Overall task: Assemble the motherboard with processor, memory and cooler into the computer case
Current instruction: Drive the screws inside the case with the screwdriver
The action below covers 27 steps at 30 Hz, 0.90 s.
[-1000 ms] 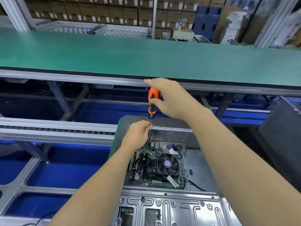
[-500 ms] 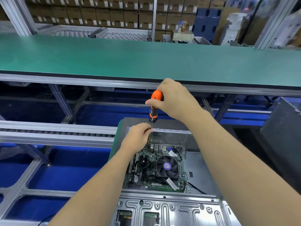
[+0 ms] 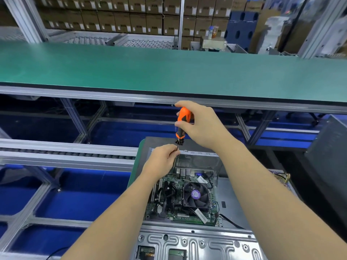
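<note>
1. Over the far-left corner of the motherboard [image 3: 180,199], the right hand [image 3: 202,124] is wrapping around the orange handle of a screwdriver [image 3: 181,124], and the left hand [image 3: 161,162] is pinching the thin shaft low down to steady it.
2. Looks to me like a mounting screw is going in there. The tip and the screw itself are hiding behind the left hand, so can't confirm.
3. Doing this bit well, I'd say: keeping the shaft upright, pressing lightly, letting the left fingers only guide, and stopping once it's snug so the board isn't flexing.
4. Board is sitting flat inside the open computer case [image 3: 231,203], toward its left side, and the case is lying on its side on the bench.
5. Cooler [image 3: 195,195] is already sitting on it, black fan with a purple sticker in the middle. Memory slots seem to be running along the board's left edge, too blurry to say more.
</note>
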### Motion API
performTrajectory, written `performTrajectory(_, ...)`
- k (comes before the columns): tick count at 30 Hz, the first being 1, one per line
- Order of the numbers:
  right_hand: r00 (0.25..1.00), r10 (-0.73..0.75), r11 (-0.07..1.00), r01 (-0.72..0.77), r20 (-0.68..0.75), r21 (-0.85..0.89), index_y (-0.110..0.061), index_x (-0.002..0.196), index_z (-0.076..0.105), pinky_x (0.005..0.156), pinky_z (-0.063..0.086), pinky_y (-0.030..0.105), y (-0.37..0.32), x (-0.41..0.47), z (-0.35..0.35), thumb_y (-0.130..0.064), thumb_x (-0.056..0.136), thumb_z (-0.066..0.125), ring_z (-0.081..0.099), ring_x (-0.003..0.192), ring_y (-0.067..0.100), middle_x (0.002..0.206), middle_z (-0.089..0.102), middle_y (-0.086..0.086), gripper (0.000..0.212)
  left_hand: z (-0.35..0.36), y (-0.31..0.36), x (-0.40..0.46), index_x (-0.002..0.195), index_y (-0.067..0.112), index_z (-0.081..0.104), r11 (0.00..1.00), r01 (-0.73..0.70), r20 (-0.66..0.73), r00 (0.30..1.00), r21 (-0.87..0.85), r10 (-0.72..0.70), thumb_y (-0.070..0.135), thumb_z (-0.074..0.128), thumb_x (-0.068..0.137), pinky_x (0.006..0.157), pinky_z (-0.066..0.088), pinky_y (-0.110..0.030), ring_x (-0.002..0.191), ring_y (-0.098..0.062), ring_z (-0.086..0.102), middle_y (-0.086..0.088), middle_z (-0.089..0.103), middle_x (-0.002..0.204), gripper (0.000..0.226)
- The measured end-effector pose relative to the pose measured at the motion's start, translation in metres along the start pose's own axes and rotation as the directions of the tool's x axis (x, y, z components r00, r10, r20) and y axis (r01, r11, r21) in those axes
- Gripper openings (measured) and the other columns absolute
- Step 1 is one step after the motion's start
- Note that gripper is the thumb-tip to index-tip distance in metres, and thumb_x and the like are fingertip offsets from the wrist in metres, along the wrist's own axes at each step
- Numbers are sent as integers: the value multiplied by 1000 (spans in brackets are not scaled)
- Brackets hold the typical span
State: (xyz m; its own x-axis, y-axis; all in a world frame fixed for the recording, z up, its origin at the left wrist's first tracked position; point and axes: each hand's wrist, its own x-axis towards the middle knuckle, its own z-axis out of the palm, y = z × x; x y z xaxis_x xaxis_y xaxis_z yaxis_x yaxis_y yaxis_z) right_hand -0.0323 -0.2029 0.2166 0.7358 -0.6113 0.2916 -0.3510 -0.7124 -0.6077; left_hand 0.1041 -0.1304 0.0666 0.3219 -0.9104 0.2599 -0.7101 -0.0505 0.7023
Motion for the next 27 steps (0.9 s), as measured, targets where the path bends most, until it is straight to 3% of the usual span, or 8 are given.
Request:
performTrajectory(3, 997, 21, 999, -19, -70, 37, -33, 138, 50, 80, 52, 23, 4, -1, 2, -27, 91, 73, 64, 85, 7, 101, 67, -3, 53, -1, 5, -3, 100, 16, 68, 999, 35, -41, 999, -31, -36, 27, 60, 97, 73, 52, -29, 78, -11, 60, 6, 66, 86, 14)
performTrajectory(6, 988, 74, 995, -65, -136, 73, -28, 128, 56, 61, 43, 5, 10, -5, -2, -26, 91, 75, 63, 71, -4, 94, 62, -6, 41, -3, 16, -14, 110, 19, 70, 970, 56, -198, 974, -237, -105, 18, 64, 94, 75, 50, -15, 86, -3, 62, 12, 68, 93, 16)
performTrajectory(8, 984, 86, 994, -74, -156, 80, -26, 124, 60, 61, 39, -2, 14, -9, -3, -26, 91, 74, 59, 71, -15, 96, 63, -3, 36, -7, 30, -15, 109, 18, 73, 943, 27, -286, 950, -331, -127, 14, 66, 94, 78, 50, -14, 88, -1, 64, 12, 70, 95, 17)
performTrajectory(11, 976, 89, 991, -66, -197, 120, -25, 121, 62, 61, 41, 0, 17, -16, -6, -25, 90, 75, 63, 64, -6, 97, 65, 1, 34, -9, 51, -9, 101, 17, 76, 939, 31, -263, 956, -342, -127, 13, 67, 92, 75, 47, -9, 83, 2, 64, 14, 72, 89, 13)
performTrajectory(14, 966, 99, 992, -75, -241, 106, -26, 121, 63, 65, 41, 6, 17, -19, -10, -28, 89, 76, 61, 78, 10, 98, 63, -3, 35, -11, 65, -9, 102, 20, 75, 934, 94, -223, 958, -345, -179, 14, 70, 91, 74, 47, -8, 83, 3, 65, 14, 72, 88, 13)
performTrajectory(19, 967, 68, 988, -32, -244, 152, -25, 122, 62, 83, 57, 34, 12, -31, -15, -27, 90, 74, 66, 87, 20, 102, 65, -2, 35, -13, 78, -8, 88, 26, 75, 911, 137, -222, 946, -390, -238, 14, 69, 90, 68, 50, -12, 72, -2, 64, 10, 72, 75, 14)
performTrajectory(21, 966, 66, 984, -21, -251, 178, -24, 122, 61, 84, 58, 39, 12, -36, -20, -26, 91, 74, 70, 84, 23, 101, 67, 0, 33, -14, 83, -6, 84, 23, 77, 916, 149, -203, 950, -373, -237, 15, 71, 89, 64, 48, -12, 68, -3, 63, 9, 72, 72, 11)
performTrajectory(27, 927, 122, 976, -46, -355, 215, -25, 112, 65, 63, 44, 5, 24, -49, -38, -27, 88, 77, 61, 82, 14, 97, 65, -4, 27, -8, 90, -4, 80, 18, 78, 832, 186, -193, 925, -522, -328, 14, 73, 87, 61, 51, -16, 63, -5, 64, 0, 73, 71, 10)
